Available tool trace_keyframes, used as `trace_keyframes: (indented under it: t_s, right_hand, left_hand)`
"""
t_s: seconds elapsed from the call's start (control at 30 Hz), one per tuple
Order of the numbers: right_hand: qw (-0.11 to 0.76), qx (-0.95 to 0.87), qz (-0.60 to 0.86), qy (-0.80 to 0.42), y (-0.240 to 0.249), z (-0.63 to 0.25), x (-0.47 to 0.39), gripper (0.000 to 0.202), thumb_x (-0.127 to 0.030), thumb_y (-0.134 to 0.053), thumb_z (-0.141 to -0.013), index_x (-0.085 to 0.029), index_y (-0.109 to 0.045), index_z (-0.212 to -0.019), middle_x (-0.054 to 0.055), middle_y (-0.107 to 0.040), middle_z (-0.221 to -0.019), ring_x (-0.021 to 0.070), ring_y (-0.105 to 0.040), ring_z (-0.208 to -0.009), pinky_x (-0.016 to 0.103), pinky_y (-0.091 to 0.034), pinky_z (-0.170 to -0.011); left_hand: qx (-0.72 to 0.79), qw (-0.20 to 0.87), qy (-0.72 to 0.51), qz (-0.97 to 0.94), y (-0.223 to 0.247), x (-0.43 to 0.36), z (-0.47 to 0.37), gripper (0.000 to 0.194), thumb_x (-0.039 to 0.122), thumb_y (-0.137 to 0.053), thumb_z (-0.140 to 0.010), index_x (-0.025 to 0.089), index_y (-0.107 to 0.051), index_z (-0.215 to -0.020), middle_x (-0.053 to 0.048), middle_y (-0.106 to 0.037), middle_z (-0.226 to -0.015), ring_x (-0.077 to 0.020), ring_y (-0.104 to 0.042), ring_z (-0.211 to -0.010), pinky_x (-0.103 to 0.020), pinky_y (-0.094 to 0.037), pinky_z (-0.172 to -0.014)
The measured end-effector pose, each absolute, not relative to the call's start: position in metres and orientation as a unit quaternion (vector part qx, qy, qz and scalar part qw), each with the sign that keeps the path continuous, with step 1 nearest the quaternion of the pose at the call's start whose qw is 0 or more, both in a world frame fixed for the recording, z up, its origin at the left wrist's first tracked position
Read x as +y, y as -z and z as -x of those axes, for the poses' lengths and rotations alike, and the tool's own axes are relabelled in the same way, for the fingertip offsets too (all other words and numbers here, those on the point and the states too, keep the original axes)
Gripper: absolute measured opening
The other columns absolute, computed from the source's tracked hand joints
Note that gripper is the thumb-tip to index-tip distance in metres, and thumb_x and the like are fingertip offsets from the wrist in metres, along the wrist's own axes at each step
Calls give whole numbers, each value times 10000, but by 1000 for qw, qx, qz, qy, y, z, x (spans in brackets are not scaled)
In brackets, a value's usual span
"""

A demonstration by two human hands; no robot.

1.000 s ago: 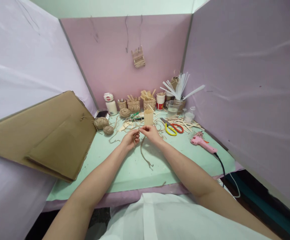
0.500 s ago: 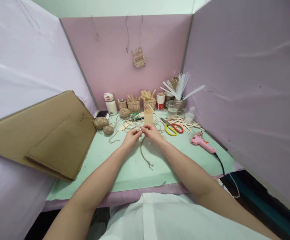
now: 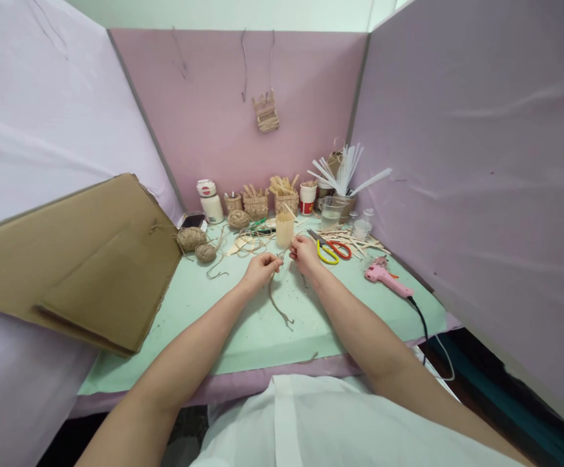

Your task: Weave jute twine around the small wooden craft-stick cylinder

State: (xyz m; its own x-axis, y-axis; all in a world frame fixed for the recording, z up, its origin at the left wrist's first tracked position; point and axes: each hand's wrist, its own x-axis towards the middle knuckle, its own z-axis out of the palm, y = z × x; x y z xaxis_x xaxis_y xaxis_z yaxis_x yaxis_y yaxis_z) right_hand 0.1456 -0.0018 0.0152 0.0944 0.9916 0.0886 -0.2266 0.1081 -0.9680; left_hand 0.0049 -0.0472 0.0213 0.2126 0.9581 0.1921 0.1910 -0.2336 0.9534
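Note:
Between my two hands runs a piece of brown twine [image 3: 276, 298], its loose tail hanging down onto the green tabletop. My left hand [image 3: 261, 269] pinches the twine between thumb and fingers. Slightly higher and to the right, my right hand [image 3: 304, 255] is also closed in a pinch on the twine, with a short gap between the hands. Just beyond them stands a small upright holder of pale wooden sticks [image 3: 284, 229]. Scissors [image 3: 329, 248] with yellow and red handles lie right of my right hand.
Twine balls [image 3: 191, 239] sit at the left near a large cardboard sheet [image 3: 111, 272]. A pink glue gun [image 3: 387, 277] with a cord lies at the right. Stick-filled baskets [image 3: 256, 205], a white bottle [image 3: 210, 202] and a clear plastic cup [image 3: 332, 215] line the back.
My hands were together and have moved apart, the right one going right and slightly up, with twine stretched between them. The whole view has shifted slightly.

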Motion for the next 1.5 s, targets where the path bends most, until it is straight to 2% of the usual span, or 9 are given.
trace_keyframes:
  t_s: [0.2, 0.33, 0.47, 0.6, 0.7, 0.83, 0.97, 1.23, 1.5]
  right_hand:
    - [623, -392, 361, -573, -22, -147, -4, 296, -374, -666, -568, -197, -472, -704, -63, -428, -557, 58, -385, -484, 192, -288, -448]
    - [615, -384, 353, -591, -26, -143, -8, 293, -358, -694, -565, -195, -510, -723, -63, -453, -555, 56, -412, -490, 181, -314, -453]
    - [608, -409, 342, -588, -28, -141, -12, 283, -424, -643, -645, -179, -573, -769, -15, -570, -707, 40, -433, -474, 184, -333, -448]
    - [574, -512, 343, -539, -26, -138, -17, 306, -430, -539, -750, -201, -611, -941, 20, -626, -882, 39, -439, -442, 201, -340, -438]
    - [508, -615, 362, -483, -22, -136, -20, 319, -376, -508, -786, -221, -600, -1049, 9, -634, -854, 65, -480, -472, 222, -378, -489]
    - [446, -721, 370, -379, -20, -136, -21, 235, -330, -506, -794, -185, -650, -909, -3, -621, -718, 105, -526, -616, 237, -396, -625]
    - [433, -758, 387, -295, -23, -140, -21, 224, -321, -500, -795, -162, -642, -727, -3, -603, -672, 115, -501, -656, 224, -358, -630]
    - [439, -728, 486, -205, -25, -147, -18, 196, -249, -488, -786, -172, -640, -690, 2, -601, -644, 125, -503, -639, 227, -345, -637]
    - [386, -677, 616, -112, -20, -159, -7, 202, -238, -469, -791, -178, -653, -735, 47, -640, -708, 159, -536, -702, 242, -342, -654]
  left_hand:
    - [440, 488, -467, -592, -22, -44, 7, 331, 443, -657, -647, 143, -654, -787, 3, -540, -603, -58, -322, -450, -219, -221, -444]
    - [428, 505, -472, -582, -18, -40, 8, 352, 457, -646, -654, 138, -649, -803, 5, -538, -623, -45, -290, -434, -215, -201, -426]
    - [434, 501, -481, -574, -16, -38, 8, 331, 451, -641, -663, 133, -630, -753, -2, -557, -652, -35, -280, -431, -211, -196, -421]
    - [416, 513, -495, -564, -13, -35, 10, 333, 442, -653, -661, 132, -627, -780, 8, -533, -629, -34, -291, -433, -207, -199, -424]
    - [410, 516, -495, -566, -11, -33, 12, 344, 459, -651, -664, 135, -620, -776, 15, -518, -619, -36, -299, -438, -206, -203, -425]
    - [409, 504, -498, -575, -9, -32, 13, 334, 467, -641, -669, 141, -570, -676, 19, -508, -597, -43, -309, -451, -210, -217, -434]
    - [404, 508, -491, -581, -11, -33, 12, 304, 441, -627, -688, 146, -553, -679, 16, -511, -607, -50, -329, -469, -207, -221, -444]
    - [392, 552, -482, -556, -16, -38, 10, 251, 380, -626, -691, 145, -538, -692, 12, -495, -616, -47, -340, -482, -197, -212, -447]
    - [367, 570, -486, -552, -19, -39, 9, 280, 394, -654, -682, 142, -534, -664, 10, -492, -604, -40, -335, -467, -193, -187, -431]
